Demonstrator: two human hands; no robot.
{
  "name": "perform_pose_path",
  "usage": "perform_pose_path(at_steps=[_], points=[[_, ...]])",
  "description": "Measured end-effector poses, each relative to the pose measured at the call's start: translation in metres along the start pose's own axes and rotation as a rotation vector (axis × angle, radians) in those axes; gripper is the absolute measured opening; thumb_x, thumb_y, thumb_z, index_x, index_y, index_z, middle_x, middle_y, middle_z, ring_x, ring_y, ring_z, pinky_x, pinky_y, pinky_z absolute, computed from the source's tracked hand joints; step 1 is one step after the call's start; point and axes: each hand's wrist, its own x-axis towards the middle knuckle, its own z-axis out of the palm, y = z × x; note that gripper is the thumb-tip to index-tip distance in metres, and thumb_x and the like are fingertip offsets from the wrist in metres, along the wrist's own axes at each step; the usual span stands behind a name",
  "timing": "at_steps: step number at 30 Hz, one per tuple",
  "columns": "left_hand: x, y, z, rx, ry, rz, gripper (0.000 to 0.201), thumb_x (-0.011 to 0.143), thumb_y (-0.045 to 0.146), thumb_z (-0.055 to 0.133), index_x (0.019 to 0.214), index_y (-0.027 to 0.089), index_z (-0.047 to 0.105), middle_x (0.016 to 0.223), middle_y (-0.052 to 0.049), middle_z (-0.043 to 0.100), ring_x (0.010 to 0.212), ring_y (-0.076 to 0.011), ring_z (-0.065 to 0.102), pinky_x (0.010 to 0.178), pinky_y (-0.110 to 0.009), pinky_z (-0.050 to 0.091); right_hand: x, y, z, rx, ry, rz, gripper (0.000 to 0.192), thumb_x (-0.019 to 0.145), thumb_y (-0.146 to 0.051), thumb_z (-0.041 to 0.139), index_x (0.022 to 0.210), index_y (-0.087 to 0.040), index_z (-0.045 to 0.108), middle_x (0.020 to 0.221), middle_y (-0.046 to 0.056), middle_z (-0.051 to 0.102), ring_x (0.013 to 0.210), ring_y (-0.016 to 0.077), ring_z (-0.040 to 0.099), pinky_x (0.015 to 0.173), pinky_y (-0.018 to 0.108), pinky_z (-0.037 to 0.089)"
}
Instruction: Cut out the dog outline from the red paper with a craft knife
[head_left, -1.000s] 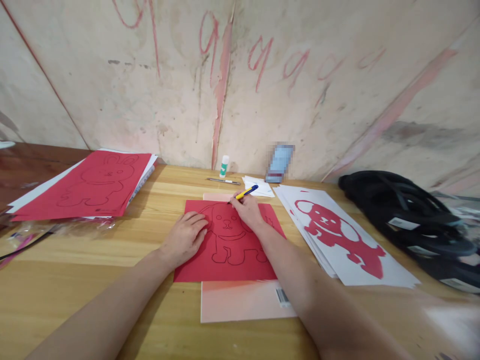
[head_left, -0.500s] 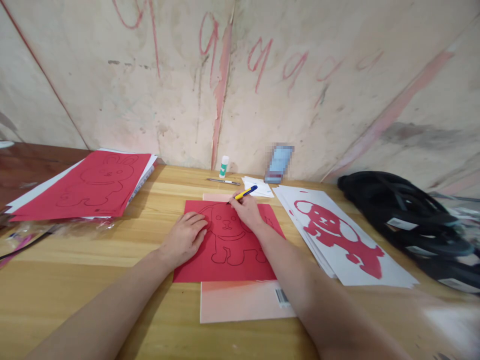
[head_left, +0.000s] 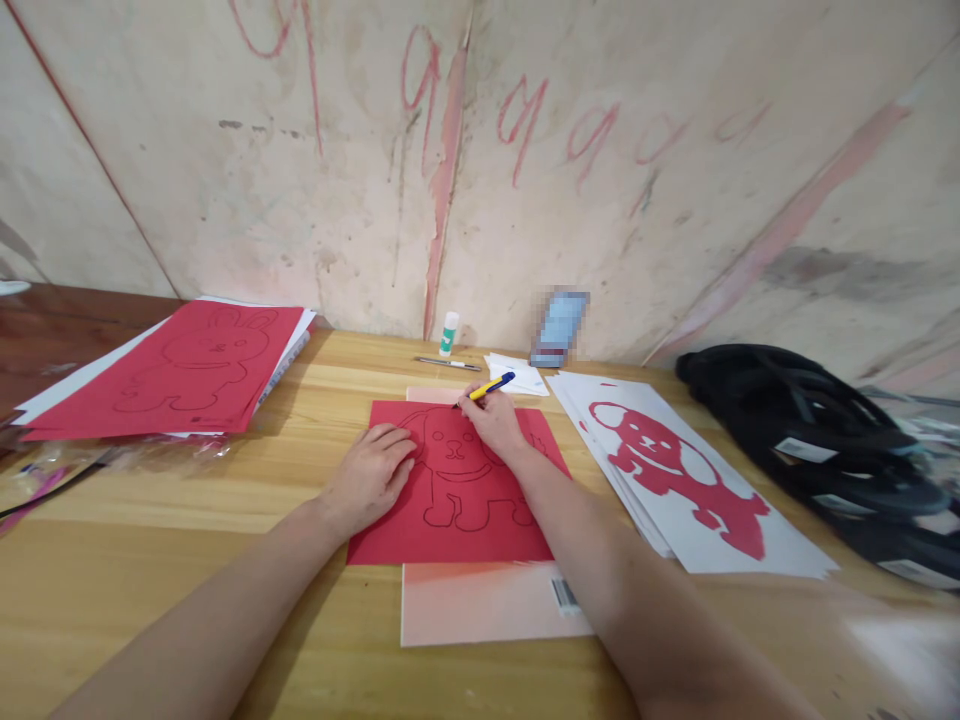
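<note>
Right hand grips a yellow-and-blue pen, tip at the top edge of red paper bearing a black dog outline; left hand lies open, flat, on the paper's left side, mid-table.

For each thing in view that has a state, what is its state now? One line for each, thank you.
Left hand: flat, pressing on the red sheet.
Right hand: closed around the craft knife.
Craft knife: tilted, tip at the sheet's top edge.
Red sheet: flat on the pink mat, dog outline drawn.
Pink mat: flat on the table.
Glue stick: upright, cap on.
Dog cutout: lying on white paper.
Rabbit sheet: on top of a stack.
</note>
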Motion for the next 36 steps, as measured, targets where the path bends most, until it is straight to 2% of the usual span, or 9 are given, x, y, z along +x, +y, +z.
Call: perform_pose_path(at_steps=[36], points=[[0.0004,0.0001,-0.0002,0.023,-0.022,0.002,0.021,0.093,0.02,0.046,0.106,0.017,0.062,0.112,-0.009,0.065,0.105,-0.0238,0.055,0.093,-0.043,0.047,0.0024,0.0055,0.0028,0.037,-0.055,-0.034,0.016,0.072,-0.035,0.054,0.072,-0.019,0.053,0.062,-0.001,0.056,0.059,0.0146,0.053,0.059,0.027,0.041]])
